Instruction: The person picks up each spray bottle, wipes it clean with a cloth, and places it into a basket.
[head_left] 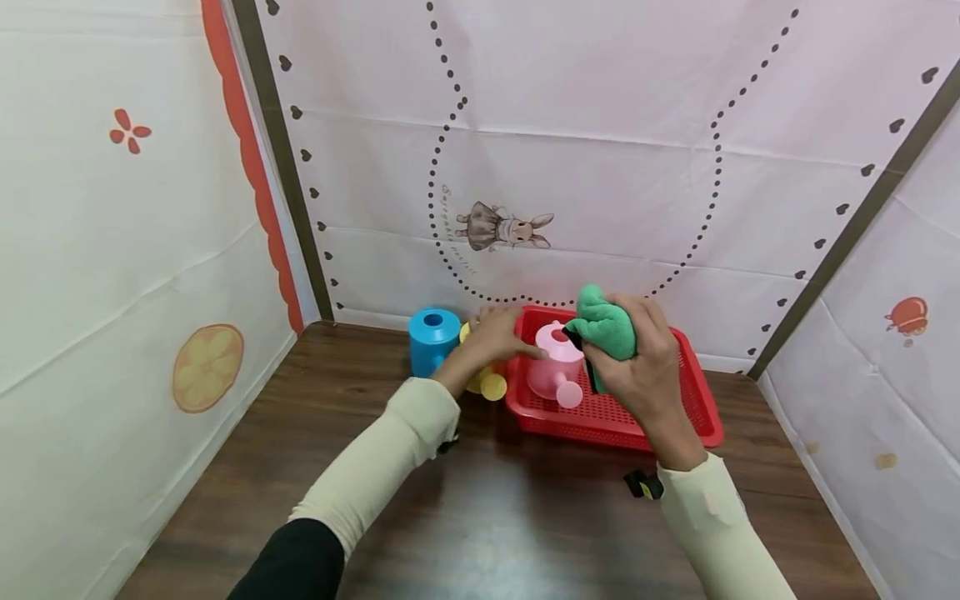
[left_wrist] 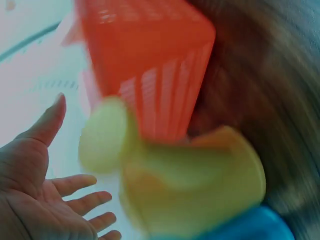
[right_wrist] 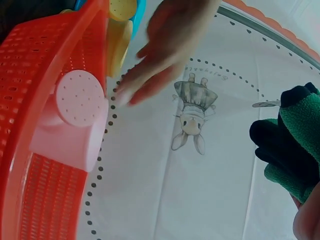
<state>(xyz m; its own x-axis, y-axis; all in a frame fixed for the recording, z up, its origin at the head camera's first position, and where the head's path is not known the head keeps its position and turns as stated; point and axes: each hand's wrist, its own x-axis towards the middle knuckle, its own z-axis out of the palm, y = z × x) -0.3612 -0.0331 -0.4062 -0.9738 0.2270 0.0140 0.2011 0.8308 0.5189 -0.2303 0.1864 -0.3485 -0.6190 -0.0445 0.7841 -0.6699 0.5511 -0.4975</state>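
My right hand (head_left: 648, 358) grips a bunched green cloth with black parts (head_left: 606, 325) above the red basket (head_left: 600, 427). A pink toy watering can (head_left: 546, 379) stands inside the basket's left part, its perforated spout head (right_wrist: 80, 97) showing in the right wrist view. Over the yellow watering can (left_wrist: 190, 195), beside the basket's left wall, is my left hand (head_left: 491, 340). Its fingers are spread and hold nothing in the left wrist view. Farther left stands a blue watering can (head_left: 433, 342); my left arm hides part of the yellow one.
Brown wood-grain tabletop (head_left: 480, 517) lies under everything. White printed sheets (head_left: 585, 192) rise behind the basket and on both sides. A small black and yellow item (head_left: 643, 485) is by the right wrist.
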